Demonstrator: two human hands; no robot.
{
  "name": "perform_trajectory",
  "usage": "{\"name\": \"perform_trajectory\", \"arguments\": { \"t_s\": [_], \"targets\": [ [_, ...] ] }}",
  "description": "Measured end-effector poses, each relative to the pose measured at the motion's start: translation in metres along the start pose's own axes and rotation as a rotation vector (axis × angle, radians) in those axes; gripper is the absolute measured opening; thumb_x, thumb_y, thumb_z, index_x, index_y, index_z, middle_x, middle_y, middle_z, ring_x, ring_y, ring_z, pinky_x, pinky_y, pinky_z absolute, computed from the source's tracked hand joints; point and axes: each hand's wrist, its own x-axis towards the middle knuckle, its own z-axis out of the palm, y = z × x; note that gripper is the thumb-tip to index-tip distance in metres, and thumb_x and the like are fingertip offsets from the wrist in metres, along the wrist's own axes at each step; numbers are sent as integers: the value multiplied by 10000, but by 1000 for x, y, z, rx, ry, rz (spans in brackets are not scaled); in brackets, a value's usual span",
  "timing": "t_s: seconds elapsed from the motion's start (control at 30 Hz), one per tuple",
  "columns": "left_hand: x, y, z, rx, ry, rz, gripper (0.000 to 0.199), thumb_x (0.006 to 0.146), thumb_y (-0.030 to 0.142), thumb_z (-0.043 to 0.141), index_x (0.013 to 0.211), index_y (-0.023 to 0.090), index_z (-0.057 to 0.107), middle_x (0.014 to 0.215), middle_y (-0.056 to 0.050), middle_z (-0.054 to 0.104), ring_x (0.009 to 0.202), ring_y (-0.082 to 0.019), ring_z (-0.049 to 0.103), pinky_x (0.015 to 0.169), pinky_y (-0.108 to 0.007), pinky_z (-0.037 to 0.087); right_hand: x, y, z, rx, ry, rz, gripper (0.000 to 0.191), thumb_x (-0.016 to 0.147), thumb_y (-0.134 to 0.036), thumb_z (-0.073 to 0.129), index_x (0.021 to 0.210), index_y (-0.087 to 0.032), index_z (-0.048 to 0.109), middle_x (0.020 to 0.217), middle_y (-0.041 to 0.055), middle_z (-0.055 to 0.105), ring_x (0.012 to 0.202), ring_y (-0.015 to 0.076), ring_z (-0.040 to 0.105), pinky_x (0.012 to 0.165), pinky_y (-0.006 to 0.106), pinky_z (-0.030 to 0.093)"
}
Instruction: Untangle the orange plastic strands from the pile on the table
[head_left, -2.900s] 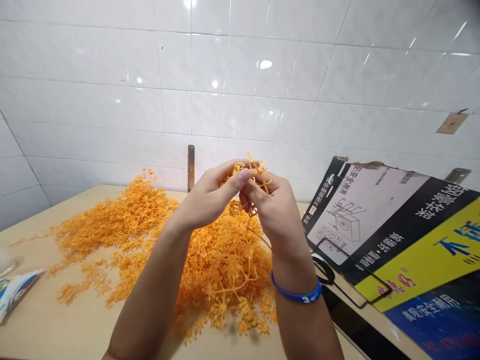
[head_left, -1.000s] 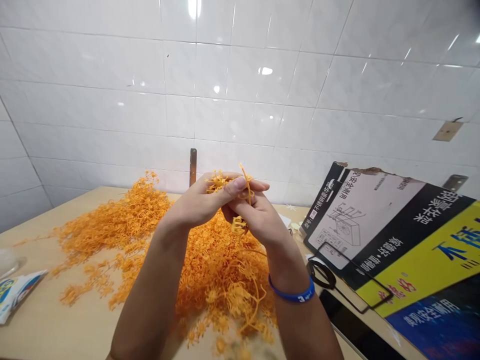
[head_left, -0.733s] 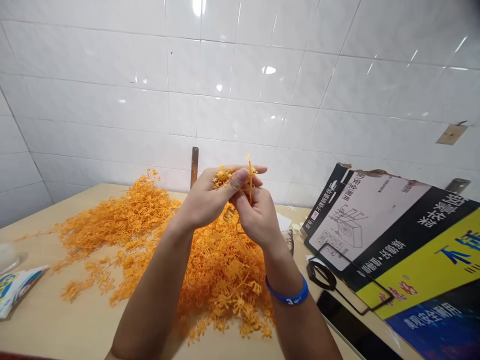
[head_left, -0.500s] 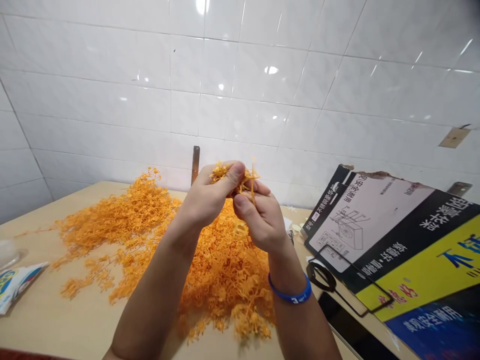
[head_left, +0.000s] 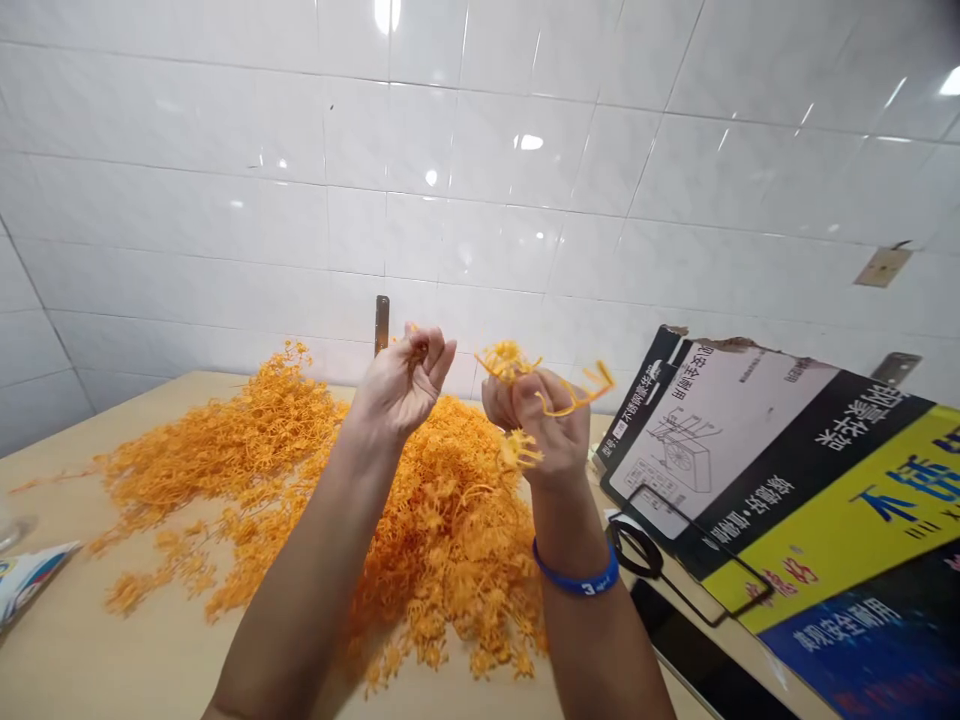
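Head view: both hands are raised, apart, above a heap of orange sprigs [head_left: 450, 530] at 6 o'clock on the table [head_left: 82, 650]. The right hand [head_left: 544, 425] clenches a tangled sprig [head_left: 506, 362]. The left hand's [head_left: 397, 390] fingertips [head_left: 411, 345] pinch together, anything between them too small to tell. Printed boards [head_left: 750, 470] lean at 3 o'clock.

1. A large, tangled heap of spiky orange plastic sprigs [head_left: 450, 520] lies thickest at its centre.
2. A thinner spread of the same sprigs [head_left: 225, 450] trails from the heap's left side, ending in loose tufts [head_left: 127, 592].
3. A curled orange sprig [head_left: 508, 362], gripped in the air above the heap's right side, has a bent, forked stem [head_left: 592, 385] pointing right.
4. A tiny orange scrap [head_left: 414, 345] is pinched above the heap's middle, mostly hidden by fingers.
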Motion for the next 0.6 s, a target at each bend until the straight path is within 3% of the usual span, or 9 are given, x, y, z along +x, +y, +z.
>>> {"name": "perform_trajectory", "arguments": {
  "t_s": [0.07, 0.17, 0.3, 0.37, 0.43, 0.53, 0.6],
  "targets": [
    [3, 2, -3, 164, -7, 129, 335, 987, 190, 371, 656, 172, 421, 506, 74, 423, 392, -23, 441, 486, -127, 450, 1, 0, -2, 17, 25, 40, 407, 962, -373, 507, 612, -204, 383, 567, -43, 326, 487, 90, 294, 489, 278, 254],
    [9, 1, -13, 627, 27, 311, 383, 942, 307, 448, 586, 188, 368, 469, 91, 277, 359, -43, 263, 408, -167, 337, 5, 3, -6, -4, 3, 205, 391, 951, -398, 514, 622, -193, 464, 601, -24, 405, 514, 94, 350, 483, 268, 269],
    [21, 1, -32, 1433, 142, 498, 360, 897, 379, 451, 593, 189, 419, 512, 43, 389, 482, -90, 379, 476, -222, 287, 8, 6, -9, 15, 72, 341, 338, 921, -406, 539, 673, -181, 579, 666, -2, 515, 550, 91, 413, 484, 243, 311],
    [29, 2, -42, 1776, 107, 375, 345, 898, 424, 418, 665, 181, 491, 604, 3, 518, 570, -123, 472, 523, -243, 304, 9, 4, -9, 26, 99, 394, 294, 893, -393, 560, 700, -180, 622, 670, -1, 526, 563, 92, 435, 477, 230, 324],
    [36, 1, -53, 1962, 44, 174, 315, 876, 434, 442, 761, 167, 564, 726, -51, 619, 637, -161, 546, 545, -262, 333, 10, 2, -7, 26, 111, 447, 267, 869, -383, 570, 727, -175, 660, 668, 0, 523, 563, 88, 437, 462, 221, 317],
    [49, -1, -69, 2018, -24, -26, 283, 787, 373, 569, 944, 146, 633, 849, -106, 684, 668, -199, 605, 542, -273, 370, 12, -1, -7, -3, 134, 483, 249, 860, -371, 563, 800, -171, 697, 680, -2, 523, 528, 70, 405, 449, 219, 295],
    [56, -3, -79, 2019, -65, -135, 422, 724, 334, 639, 1100, 144, 623, 879, -109, 701, 659, -200, 624, 541, -268, 399, 14, -3, -7, -31, 161, 485, 240, 865, -365, 558, 869, -174, 703, 681, -10, 518, 496, 58, 371, 443, 221, 278]
  ]
}}
